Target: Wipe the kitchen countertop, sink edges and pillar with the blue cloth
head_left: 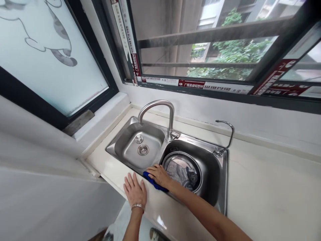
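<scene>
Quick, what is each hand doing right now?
Left hand: open, flat on the counter, holding nothing.
Right hand: pressed on a blue cloth at the sink rim.

We have one head-worn view, looking forward and down from close above the sink [223, 187], which sits low of centre, window [200, 43] beyond it

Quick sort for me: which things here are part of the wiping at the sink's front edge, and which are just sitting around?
In the work:
- right hand pressing the blue cloth
- front rim of the sink
- left hand flat on the counter

Just lying about:
- round metal basin in the right bowl, grey fabric inside
- main faucet
- small side tap
</scene>
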`<state>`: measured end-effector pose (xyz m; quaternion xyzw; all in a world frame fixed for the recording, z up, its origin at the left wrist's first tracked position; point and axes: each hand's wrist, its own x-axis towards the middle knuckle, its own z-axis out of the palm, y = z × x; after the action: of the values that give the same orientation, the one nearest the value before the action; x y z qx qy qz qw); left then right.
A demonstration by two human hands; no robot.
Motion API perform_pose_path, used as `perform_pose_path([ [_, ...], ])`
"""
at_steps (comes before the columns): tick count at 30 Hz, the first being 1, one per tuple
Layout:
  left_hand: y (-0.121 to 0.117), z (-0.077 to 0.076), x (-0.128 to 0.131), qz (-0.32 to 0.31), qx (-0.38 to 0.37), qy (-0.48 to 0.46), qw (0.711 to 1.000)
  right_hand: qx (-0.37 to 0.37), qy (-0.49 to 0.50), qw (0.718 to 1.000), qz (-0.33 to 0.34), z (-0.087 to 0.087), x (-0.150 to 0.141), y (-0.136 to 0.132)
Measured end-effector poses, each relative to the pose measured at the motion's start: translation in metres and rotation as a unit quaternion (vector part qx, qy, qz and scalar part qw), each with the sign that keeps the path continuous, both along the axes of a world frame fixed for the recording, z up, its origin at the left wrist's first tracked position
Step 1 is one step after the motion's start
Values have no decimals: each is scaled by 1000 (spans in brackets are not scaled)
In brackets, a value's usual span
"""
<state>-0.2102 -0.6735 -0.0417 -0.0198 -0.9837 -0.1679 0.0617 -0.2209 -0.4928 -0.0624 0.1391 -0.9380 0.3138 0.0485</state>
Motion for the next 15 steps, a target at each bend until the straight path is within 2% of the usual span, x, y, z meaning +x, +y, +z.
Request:
perform_pose_path([
  [4,11,-7,3,6,-66,30,997,22,9,999,-28,-10,-15,9],
  [8,11,-8,4,2,-102,34,994,49,11,993,-111,-19,-40,26],
  [12,12,-7,2,-2,-112,30,993,93,13,976,-198,-22,-80,66],
  [15,14,-6,3,0,-113,25,993,133,21,963,-233,-18,-115,99],
])
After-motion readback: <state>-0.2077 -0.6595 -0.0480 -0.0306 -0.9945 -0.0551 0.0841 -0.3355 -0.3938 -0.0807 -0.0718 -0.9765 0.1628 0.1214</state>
